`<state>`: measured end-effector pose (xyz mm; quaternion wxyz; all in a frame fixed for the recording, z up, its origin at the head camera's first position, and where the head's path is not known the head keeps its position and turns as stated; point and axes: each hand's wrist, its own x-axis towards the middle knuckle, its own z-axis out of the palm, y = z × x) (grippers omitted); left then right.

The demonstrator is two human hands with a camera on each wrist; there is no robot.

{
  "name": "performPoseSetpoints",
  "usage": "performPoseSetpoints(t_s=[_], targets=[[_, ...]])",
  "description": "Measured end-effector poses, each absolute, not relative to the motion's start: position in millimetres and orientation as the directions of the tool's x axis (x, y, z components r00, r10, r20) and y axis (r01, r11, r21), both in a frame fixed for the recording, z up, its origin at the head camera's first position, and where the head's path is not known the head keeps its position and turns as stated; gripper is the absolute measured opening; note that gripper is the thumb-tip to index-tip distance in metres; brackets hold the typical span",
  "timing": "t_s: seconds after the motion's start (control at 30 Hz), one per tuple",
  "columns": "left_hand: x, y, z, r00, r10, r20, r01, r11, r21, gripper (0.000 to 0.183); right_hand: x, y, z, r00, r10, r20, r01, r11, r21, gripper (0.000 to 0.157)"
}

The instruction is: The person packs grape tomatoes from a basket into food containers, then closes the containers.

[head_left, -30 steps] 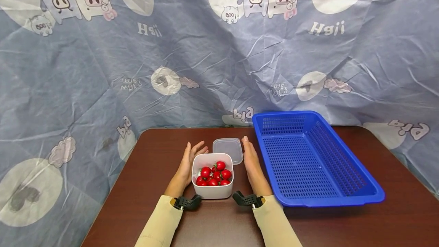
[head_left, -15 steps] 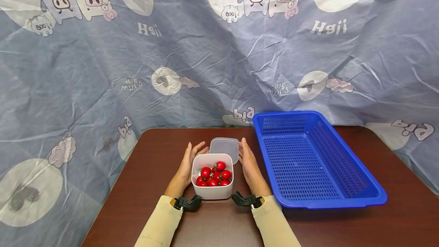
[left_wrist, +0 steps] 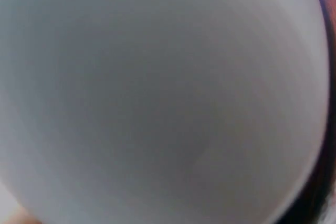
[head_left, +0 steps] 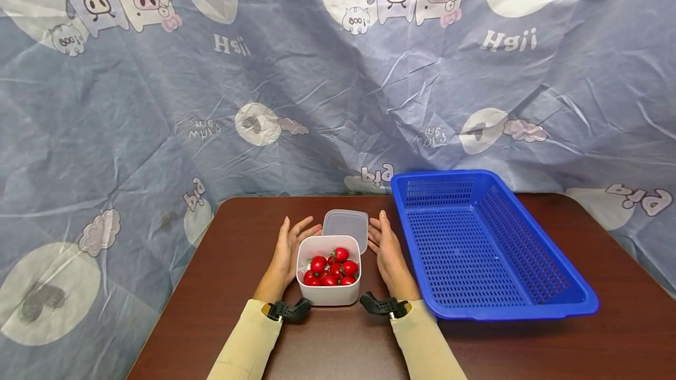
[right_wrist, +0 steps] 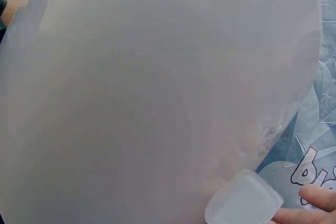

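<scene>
A white square-cornered plastic container (head_left: 330, 296) holds several small red tomatoes (head_left: 335, 272) with green stems. Behind it lies a translucent lid (head_left: 345, 223), its near edge overlapped by the container in the head view. My left hand (head_left: 286, 254) is at the container's left side, fingers extended and spread, the tips by its back left corner and the lid's left edge. To the right, my right hand (head_left: 389, 251) has its fingers loosely spread, fingertips right at the lid's right edge. The container's wall (left_wrist: 157, 98) fills the left wrist view; in the right wrist view, fingers (right_wrist: 317, 196) show beside the lid.
A large blue plastic basket (head_left: 506, 314) with slotted sides stands close to the right of my right hand. Everything rests on a dark brown table (head_left: 232, 251). Behind the table hangs a blue patterned cloth (head_left: 317, 75).
My right hand has pushed the lid slightly left, behind the container, then shifted back a little to the right with its fingers spreading. My left hand and the container have barely moved.
</scene>
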<state>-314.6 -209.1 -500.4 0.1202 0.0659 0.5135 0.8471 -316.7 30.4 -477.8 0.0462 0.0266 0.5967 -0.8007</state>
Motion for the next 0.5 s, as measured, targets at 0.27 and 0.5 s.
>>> performPoseSetpoints(t_s=[0.27, 0.5], targets=[[-319, -214, -498, -0.977, 0.211, 0.006, -0.096, -0.469, 0.878, 0.084, -314, 25, -468, -0.994, -0.089, -0.068, 0.094, -0.33, -0.939, 0.084], [-318, -217, -483, -0.978, 0.2, 0.058, -0.028, -0.403, 0.915, 0.078, -308, 18, -452, -0.996, -0.085, -0.003, 0.032, -0.344, -0.938, 0.075]])
